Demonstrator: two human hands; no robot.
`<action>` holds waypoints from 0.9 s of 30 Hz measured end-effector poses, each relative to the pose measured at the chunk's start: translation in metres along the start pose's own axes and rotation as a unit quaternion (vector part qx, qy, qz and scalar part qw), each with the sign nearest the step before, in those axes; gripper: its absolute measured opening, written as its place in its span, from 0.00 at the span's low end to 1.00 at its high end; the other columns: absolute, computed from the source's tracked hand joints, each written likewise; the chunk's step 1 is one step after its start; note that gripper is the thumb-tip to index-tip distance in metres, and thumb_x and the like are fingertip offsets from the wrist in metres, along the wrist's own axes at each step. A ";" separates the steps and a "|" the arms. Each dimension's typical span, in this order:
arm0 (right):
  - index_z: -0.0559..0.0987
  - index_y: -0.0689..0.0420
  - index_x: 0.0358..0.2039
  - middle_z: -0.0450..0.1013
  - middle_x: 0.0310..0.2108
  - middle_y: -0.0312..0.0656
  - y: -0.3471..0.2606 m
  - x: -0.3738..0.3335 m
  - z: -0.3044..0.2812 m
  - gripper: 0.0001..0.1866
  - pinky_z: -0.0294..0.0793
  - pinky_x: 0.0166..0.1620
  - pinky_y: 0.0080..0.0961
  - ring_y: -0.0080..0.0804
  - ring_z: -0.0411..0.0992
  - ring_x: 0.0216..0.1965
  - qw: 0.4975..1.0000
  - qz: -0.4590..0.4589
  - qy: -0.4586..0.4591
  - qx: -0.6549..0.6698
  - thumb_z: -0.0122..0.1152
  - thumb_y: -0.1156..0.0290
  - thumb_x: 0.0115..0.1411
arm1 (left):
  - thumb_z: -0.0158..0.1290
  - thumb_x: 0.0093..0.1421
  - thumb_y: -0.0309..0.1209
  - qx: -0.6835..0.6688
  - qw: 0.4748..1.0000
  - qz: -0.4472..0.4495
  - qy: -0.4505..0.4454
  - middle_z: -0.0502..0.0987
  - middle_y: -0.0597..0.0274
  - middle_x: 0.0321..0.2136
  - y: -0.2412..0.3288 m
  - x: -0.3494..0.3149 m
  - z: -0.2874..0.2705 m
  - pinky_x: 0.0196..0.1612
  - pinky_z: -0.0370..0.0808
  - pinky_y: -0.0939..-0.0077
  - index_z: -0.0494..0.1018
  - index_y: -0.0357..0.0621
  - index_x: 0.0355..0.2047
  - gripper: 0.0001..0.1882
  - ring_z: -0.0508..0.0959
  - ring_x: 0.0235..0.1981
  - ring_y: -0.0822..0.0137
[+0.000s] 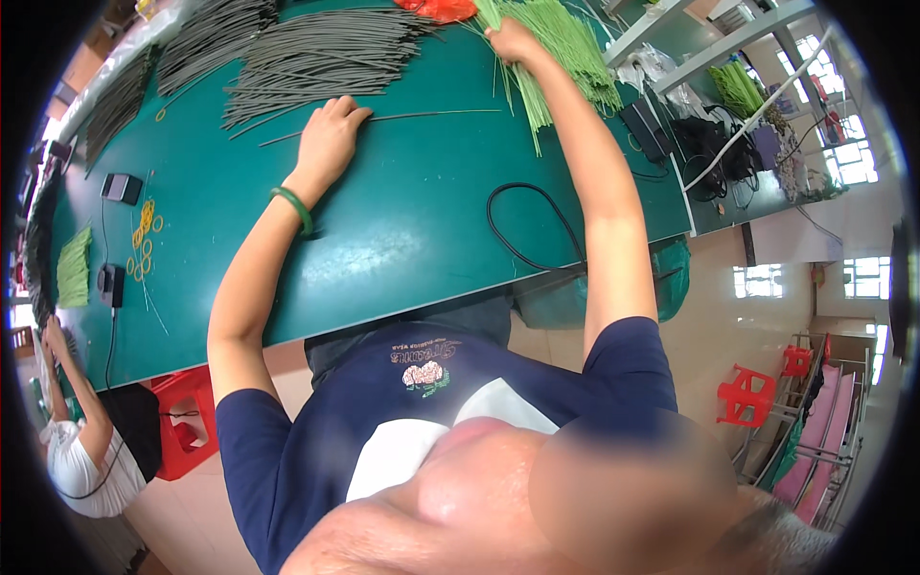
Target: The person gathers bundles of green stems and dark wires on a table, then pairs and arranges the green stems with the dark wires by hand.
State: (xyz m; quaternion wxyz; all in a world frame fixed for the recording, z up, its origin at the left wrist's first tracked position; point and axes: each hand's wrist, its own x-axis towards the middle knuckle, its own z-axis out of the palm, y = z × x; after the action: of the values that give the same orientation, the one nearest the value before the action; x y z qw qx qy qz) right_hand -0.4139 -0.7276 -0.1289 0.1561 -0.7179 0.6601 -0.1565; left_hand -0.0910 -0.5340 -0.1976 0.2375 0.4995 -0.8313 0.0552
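Note:
My left hand, with a green bangle on its wrist, rests on the green tabletop with its fingers curled down. A thin dark stem runs beneath it and sticks out on both sides, pinned or pinched at the fingers. Just beyond lies a broad pile of dark grey stems. At the far right, my right hand is closed around a bunch of light green strips, beside a larger heap of green strips. The far end of that bunch runs out of view.
A black cord loop lies near the front edge. Yellow rubber bands and small black boxes are at left. More dark stems lie far left. A co-worker works beside a red stool. Metal framing stands at right.

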 end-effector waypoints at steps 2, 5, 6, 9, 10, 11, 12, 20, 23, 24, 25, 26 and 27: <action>0.77 0.70 0.47 0.81 0.36 0.59 -0.013 -0.002 0.009 0.23 0.81 0.39 0.43 0.48 0.83 0.33 0.999 0.021 -0.026 -0.040 0.60 0.58 0.68 | 0.53 0.61 0.23 -0.001 1.000 0.001 0.010 0.76 0.61 0.38 -0.009 -0.011 -0.010 0.48 0.75 0.61 0.80 0.46 0.45 0.13 0.77 0.43 0.57; 0.76 0.68 0.51 0.80 0.47 0.60 0.002 0.011 0.030 0.24 0.79 0.50 0.45 0.52 0.80 0.47 0.990 0.002 0.049 -0.129 0.62 0.58 0.67 | 0.54 0.60 0.22 -0.002 1.000 0.009 0.015 0.76 0.61 0.36 -0.018 -0.019 -0.022 0.45 0.75 0.62 0.81 0.47 0.41 0.11 0.77 0.39 0.56; 0.76 0.64 0.54 0.77 0.54 0.59 0.003 0.012 0.032 0.24 0.75 0.57 0.47 0.56 0.75 0.56 0.993 0.042 0.016 -0.107 0.64 0.58 0.66 | 0.54 0.59 0.22 -0.010 1.000 0.011 0.016 0.76 0.63 0.36 -0.022 -0.021 -0.024 0.45 0.74 0.63 0.81 0.48 0.42 0.12 0.77 0.40 0.57; 0.79 0.61 0.53 0.78 0.50 0.59 -0.002 0.002 0.043 0.20 0.79 0.54 0.47 0.56 0.78 0.52 0.991 0.029 0.042 -0.123 0.63 0.64 0.65 | 0.55 0.58 0.22 -0.031 0.999 0.010 0.016 0.76 0.64 0.36 -0.025 -0.027 -0.033 0.43 0.73 0.63 0.81 0.47 0.42 0.13 0.76 0.40 0.58; 0.79 0.60 0.53 0.76 0.54 0.59 -0.003 0.000 0.041 0.22 0.80 0.52 0.46 0.56 0.73 0.59 0.992 0.028 0.036 -0.120 0.66 0.63 0.62 | 0.56 0.59 0.22 -0.036 0.999 0.008 0.007 0.76 0.63 0.37 -0.023 -0.026 -0.037 0.44 0.74 0.63 0.81 0.46 0.43 0.12 0.76 0.39 0.57; 0.79 0.60 0.53 0.76 0.54 0.59 -0.004 -0.004 0.039 0.22 0.80 0.52 0.46 0.56 0.73 0.59 0.992 0.031 0.034 -0.121 0.66 0.63 0.62 | 0.56 0.61 0.23 -0.041 0.999 0.007 -0.003 0.77 0.61 0.37 -0.021 -0.025 -0.039 0.44 0.75 0.63 0.80 0.44 0.43 0.11 0.77 0.39 0.56; 0.79 0.60 0.54 0.74 0.57 0.58 -0.003 -0.010 0.038 0.24 0.78 0.53 0.48 0.57 0.68 0.63 0.982 0.001 0.060 -0.177 0.68 0.61 0.61 | 0.56 0.61 0.23 -0.044 0.999 0.007 -0.005 0.77 0.61 0.37 -0.018 -0.024 -0.041 0.44 0.75 0.63 0.80 0.44 0.43 0.11 0.77 0.39 0.56; 0.65 0.63 0.69 0.67 0.64 0.60 0.016 0.014 0.010 0.58 0.63 0.65 0.54 0.56 0.58 0.69 0.901 0.056 0.145 -0.406 0.73 0.35 0.47 | 0.57 0.62 0.25 -0.082 0.997 0.002 -0.007 0.77 0.58 0.41 -0.010 -0.018 -0.039 0.46 0.74 0.62 0.79 0.43 0.46 0.12 0.76 0.41 0.55; 0.63 0.67 0.68 0.68 0.63 0.59 0.036 0.031 0.002 0.62 0.65 0.65 0.53 0.53 0.62 0.67 0.935 0.132 0.023 -0.329 0.74 0.34 0.44 | 0.57 0.62 0.25 -0.083 0.996 0.009 0.007 0.77 0.58 0.41 -0.010 -0.021 -0.037 0.47 0.74 0.62 0.79 0.42 0.47 0.12 0.76 0.42 0.55; 0.63 0.67 0.68 0.68 0.63 0.58 0.042 0.031 0.003 0.61 0.65 0.65 0.54 0.53 0.62 0.67 0.938 0.120 0.048 -0.320 0.74 0.36 0.45 | 0.57 0.62 0.25 -0.084 0.996 0.012 0.006 0.77 0.58 0.41 -0.009 -0.022 -0.036 0.47 0.74 0.62 0.79 0.42 0.47 0.12 0.76 0.42 0.55; 0.63 0.67 0.68 0.69 0.63 0.57 0.042 0.030 0.004 0.59 0.65 0.65 0.54 0.53 0.63 0.67 0.941 0.106 0.073 -0.312 0.74 0.38 0.46 | 0.57 0.61 0.24 -0.082 0.996 0.010 0.015 0.77 0.60 0.41 -0.009 -0.024 -0.036 0.46 0.74 0.63 0.80 0.43 0.46 0.12 0.76 0.42 0.56; 0.63 0.67 0.68 0.69 0.63 0.57 0.041 0.030 0.005 0.59 0.65 0.65 0.54 0.53 0.63 0.67 0.941 0.108 0.073 -0.311 0.74 0.38 0.46 | 0.57 0.60 0.23 -0.079 0.997 0.009 0.024 0.77 0.61 0.41 -0.009 -0.024 -0.035 0.46 0.73 0.64 0.80 0.43 0.45 0.12 0.75 0.41 0.57; 0.64 0.67 0.67 0.69 0.64 0.56 0.039 0.030 0.008 0.59 0.65 0.64 0.53 0.53 0.63 0.67 0.938 0.100 0.062 -0.328 0.74 0.37 0.46 | 0.57 0.60 0.23 -0.080 0.996 0.011 0.023 0.77 0.61 0.41 -0.011 -0.024 -0.033 0.46 0.73 0.64 0.80 0.43 0.45 0.12 0.75 0.41 0.57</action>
State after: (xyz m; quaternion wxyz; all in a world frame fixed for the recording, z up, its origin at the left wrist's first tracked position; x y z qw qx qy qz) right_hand -0.4425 -0.7609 -0.1523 -0.1138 -0.6488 0.7513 0.0409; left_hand -0.0610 -0.5088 -0.1806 0.2949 0.4686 -0.8328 0.0027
